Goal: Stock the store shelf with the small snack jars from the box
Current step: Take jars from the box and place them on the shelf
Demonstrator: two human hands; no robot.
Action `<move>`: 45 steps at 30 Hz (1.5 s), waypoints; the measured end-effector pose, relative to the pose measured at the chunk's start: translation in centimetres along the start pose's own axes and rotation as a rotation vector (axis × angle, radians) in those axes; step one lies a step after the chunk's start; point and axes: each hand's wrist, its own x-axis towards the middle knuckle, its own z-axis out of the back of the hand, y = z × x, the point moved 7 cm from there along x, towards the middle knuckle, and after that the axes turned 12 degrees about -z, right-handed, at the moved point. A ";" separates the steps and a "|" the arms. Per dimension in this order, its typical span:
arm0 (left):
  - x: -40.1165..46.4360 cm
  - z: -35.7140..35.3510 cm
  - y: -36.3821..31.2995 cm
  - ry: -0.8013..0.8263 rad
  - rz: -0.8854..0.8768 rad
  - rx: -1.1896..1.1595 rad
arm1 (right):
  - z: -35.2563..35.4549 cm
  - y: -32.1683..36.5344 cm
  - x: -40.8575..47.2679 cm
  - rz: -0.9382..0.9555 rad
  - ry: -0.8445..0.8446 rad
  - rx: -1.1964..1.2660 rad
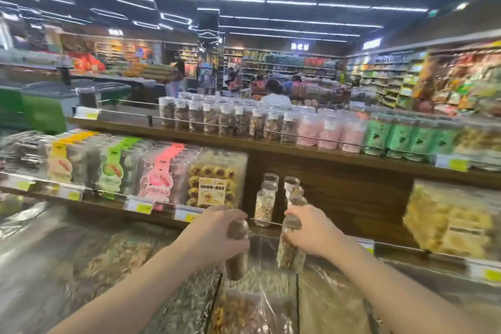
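Gripping one jar (236, 249) each, both hands (217, 236).

- Dark ceiling, light from long white strip lights (292, 3) overhead; aisles evenly bright.
- Whole pic soft w/ motion blur, worst at R and L edges.
- Wide-angle bend: wooden shelf (325, 154) curves, edges stretched.
- Glare on clear plastic film (320, 295) at bottom.
- Far shelves, labels unreadable.
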 end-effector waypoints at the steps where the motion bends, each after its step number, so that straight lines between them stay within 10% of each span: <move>1: 1.0 -0.3 -0.2 0.011 -0.026 -0.002 | 0.2 -0.8 0.4 -0.027 -0.015 0.003; 14: 12.3 -6.8 -5.3 0.139 -0.248 0.011 | 1.8 -11.6 4.3 -0.245 -0.056 0.035; 45: 26.6 -15.5 -9.1 0.106 -0.004 0.026 | 2.5 -24.1 28.7 -0.091 -0.023 -0.087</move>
